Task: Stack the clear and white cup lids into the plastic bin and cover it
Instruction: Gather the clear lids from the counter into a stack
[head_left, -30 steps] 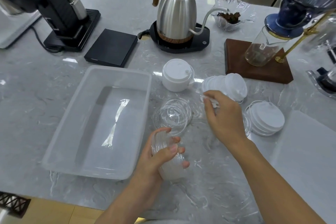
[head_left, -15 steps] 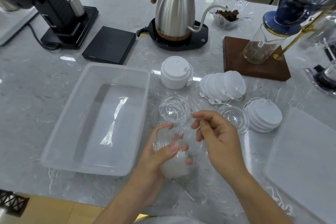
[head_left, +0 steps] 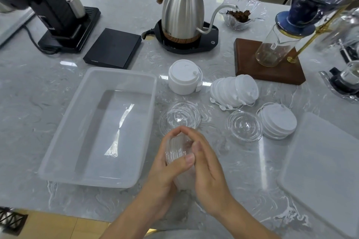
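Note:
My left hand [head_left: 165, 169] and my right hand [head_left: 206, 167] both grip a stack of clear cup lids [head_left: 177, 153], held on edge just right of the translucent plastic bin [head_left: 58, 161], which holds nothing. More clear lids [head_left: 179, 116] lie flat behind my hands, and a single clear lid [head_left: 244, 127] lies to the right. White lids stand in an upright stack [head_left: 184, 79], lie in a toppled row [head_left: 235, 90] and in a flat pile [head_left: 277, 121]. The bin's cover [head_left: 320, 165] lies flat at the right edge.
Behind the lids stand a steel gooseneck kettle [head_left: 182, 11] on its black base, a black scale [head_left: 113, 47], a black grinder [head_left: 52, 6], a glass dish [head_left: 240, 13] and a pour-over stand on a wooden block [head_left: 268, 62]. The counter's front edge runs below my wrists.
My right hand came back from the white lids on the right and closed onto the clear lid stack that my left hand was holding.

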Demonstrator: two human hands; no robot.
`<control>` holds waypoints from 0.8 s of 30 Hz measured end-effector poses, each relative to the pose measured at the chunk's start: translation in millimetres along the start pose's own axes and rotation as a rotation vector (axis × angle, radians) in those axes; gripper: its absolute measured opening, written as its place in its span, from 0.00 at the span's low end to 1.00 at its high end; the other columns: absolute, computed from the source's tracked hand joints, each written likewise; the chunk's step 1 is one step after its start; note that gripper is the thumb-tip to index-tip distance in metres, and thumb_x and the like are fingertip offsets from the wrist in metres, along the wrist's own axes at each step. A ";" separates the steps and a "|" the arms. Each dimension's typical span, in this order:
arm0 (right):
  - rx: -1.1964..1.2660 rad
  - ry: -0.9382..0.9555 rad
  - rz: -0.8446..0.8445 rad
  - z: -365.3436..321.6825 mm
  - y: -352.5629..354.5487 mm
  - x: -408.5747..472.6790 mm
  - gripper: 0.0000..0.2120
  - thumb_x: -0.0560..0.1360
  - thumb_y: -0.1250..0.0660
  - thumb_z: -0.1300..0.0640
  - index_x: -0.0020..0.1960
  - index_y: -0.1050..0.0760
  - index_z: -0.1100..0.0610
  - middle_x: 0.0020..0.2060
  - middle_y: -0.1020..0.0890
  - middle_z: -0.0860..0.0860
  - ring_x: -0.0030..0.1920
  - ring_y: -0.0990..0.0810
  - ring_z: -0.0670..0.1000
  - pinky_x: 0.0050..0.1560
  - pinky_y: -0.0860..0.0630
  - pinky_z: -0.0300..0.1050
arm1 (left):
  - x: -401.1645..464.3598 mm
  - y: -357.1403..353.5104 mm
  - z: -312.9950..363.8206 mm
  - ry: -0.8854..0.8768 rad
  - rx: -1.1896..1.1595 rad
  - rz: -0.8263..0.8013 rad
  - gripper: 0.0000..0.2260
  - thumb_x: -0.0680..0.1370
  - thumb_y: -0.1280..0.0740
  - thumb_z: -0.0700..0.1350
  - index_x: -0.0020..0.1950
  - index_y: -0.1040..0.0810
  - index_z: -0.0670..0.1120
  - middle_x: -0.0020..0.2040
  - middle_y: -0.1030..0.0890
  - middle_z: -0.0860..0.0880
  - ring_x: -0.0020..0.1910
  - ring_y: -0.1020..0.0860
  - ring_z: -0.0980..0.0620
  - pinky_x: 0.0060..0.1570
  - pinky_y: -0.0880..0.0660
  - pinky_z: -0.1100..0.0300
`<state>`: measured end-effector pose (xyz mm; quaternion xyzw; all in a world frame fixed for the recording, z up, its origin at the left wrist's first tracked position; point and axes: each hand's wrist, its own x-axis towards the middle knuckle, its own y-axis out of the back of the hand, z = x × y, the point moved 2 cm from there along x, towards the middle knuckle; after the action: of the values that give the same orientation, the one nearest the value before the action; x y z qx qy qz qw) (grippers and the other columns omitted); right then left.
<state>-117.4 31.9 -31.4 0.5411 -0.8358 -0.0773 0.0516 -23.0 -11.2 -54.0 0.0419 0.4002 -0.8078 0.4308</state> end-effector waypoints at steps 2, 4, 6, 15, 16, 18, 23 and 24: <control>-0.039 -0.021 -0.061 0.0 -0.6 -1.3 0.25 0.80 0.57 0.35 0.69 0.31 0.40 0.67 0.28 0.29 0.74 0.34 0.45 0.74 0.39 0.48 | 0.0 0.3 0.5 -0.002 -0.009 -0.011 0.43 0.61 0.15 0.51 0.73 0.29 0.49 0.69 0.23 0.34 0.70 0.25 0.34 0.68 0.27 0.39; -0.011 -0.036 -0.122 -0.6 0.8 -1.7 0.29 0.77 0.60 0.29 0.69 0.34 0.38 0.68 0.31 0.27 0.76 0.38 0.41 0.76 0.43 0.45 | -0.3 0.2 2.2 0.002 -0.003 -0.006 0.43 0.60 0.15 0.52 0.72 0.27 0.51 0.68 0.21 0.37 0.66 0.21 0.38 0.60 0.21 0.47; 0.010 -0.061 -0.176 0.2 1.4 -2.6 0.33 0.76 0.61 0.27 0.73 0.36 0.40 0.73 0.34 0.31 0.77 0.42 0.39 0.77 0.46 0.43 | -1.2 0.2 3.2 0.012 0.000 -0.001 0.43 0.60 0.15 0.52 0.72 0.27 0.52 0.66 0.19 0.41 0.64 0.19 0.42 0.56 0.20 0.52; -0.316 0.071 -0.320 1.7 -1.5 -7.1 0.40 0.77 0.69 0.32 0.80 0.52 0.55 0.80 0.51 0.41 0.80 0.58 0.42 0.78 0.61 0.45 | -3.9 7.7 -4.7 0.120 -0.050 -0.007 0.48 0.60 0.15 0.50 0.75 0.32 0.38 0.70 0.22 0.36 0.69 0.23 0.38 0.64 0.25 0.46; -0.317 0.072 -0.318 1.6 -1.4 -7.1 0.40 0.77 0.69 0.32 0.80 0.52 0.55 0.80 0.50 0.41 0.80 0.58 0.42 0.79 0.60 0.46 | -4.2 8.1 -5.3 0.125 -0.062 -0.007 0.49 0.60 0.15 0.50 0.75 0.33 0.37 0.69 0.22 0.36 0.69 0.23 0.38 0.63 0.25 0.46; -0.299 0.059 -0.310 2.2 -0.6 -7.4 0.40 0.77 0.68 0.31 0.80 0.50 0.54 0.80 0.49 0.40 0.79 0.57 0.41 0.79 0.57 0.49 | -4.7 8.1 -5.6 0.125 -0.077 -0.001 0.50 0.59 0.15 0.50 0.75 0.33 0.38 0.68 0.22 0.35 0.69 0.23 0.36 0.65 0.25 0.44; -0.133 0.014 -0.180 6.1 7.6 0.6 0.35 0.80 0.57 0.33 0.75 0.33 0.54 0.75 0.33 0.42 0.77 0.39 0.44 0.76 0.39 0.55 | -5.4 5.0 -2.3 0.053 -0.094 0.030 0.45 0.58 0.15 0.49 0.71 0.29 0.39 0.60 0.23 0.33 0.58 0.21 0.34 0.56 0.24 0.42; -0.088 0.006 -0.134 7.4 11.1 6.5 0.30 0.81 0.52 0.36 0.72 0.29 0.53 0.72 0.29 0.41 0.75 0.34 0.45 0.74 0.35 0.54 | -5.2 4.7 -1.3 0.035 -0.115 0.030 0.42 0.58 0.15 0.47 0.68 0.27 0.42 0.59 0.23 0.34 0.55 0.21 0.35 0.53 0.23 0.42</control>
<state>-131.3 31.0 -36.6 0.5934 -0.7932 -0.1159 0.0724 -16.7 -8.3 -55.7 0.0375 0.4528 -0.7759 0.4376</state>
